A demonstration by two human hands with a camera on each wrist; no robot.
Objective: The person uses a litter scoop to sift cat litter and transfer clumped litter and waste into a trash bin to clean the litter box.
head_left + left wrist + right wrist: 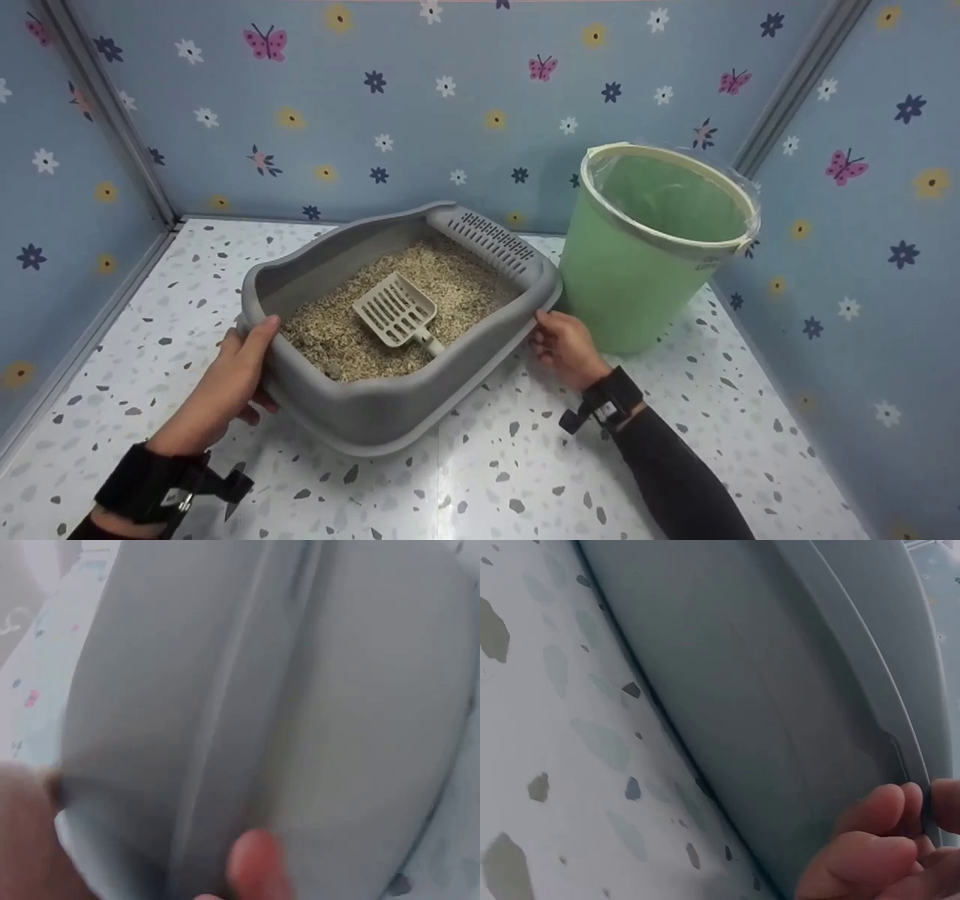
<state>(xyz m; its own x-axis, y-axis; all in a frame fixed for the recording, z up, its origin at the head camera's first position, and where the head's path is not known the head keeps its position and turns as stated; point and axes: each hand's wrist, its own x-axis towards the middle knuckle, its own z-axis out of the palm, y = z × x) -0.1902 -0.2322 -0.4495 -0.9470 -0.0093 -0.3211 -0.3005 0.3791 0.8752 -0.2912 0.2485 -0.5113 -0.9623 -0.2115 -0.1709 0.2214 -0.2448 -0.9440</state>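
Note:
A grey cat litter box [360, 409] stands at an angle on the speckled surface. Beige litter [465, 277] covers its floor, and a pale slotted litter scoop [396, 309] lies on top, its handle toward the front wall. My left hand [232, 379] grips the box's left end, thumb up at the rim and fingers lower on the outer wall. At the right front corner my right hand [570, 349] pinches the outer lip. The right wrist view shows curled fingers [870, 840] at that lip [877, 675]. In the left wrist view, the outer wall [375, 690] fills most of the frame.
A green bin [637, 277] with a clear liner stands right beside the box's right end. Blue panels [465, 120] with flowers and butterflies enclose the back and both sides. The white speckled surface [480, 495] extends in front of the box.

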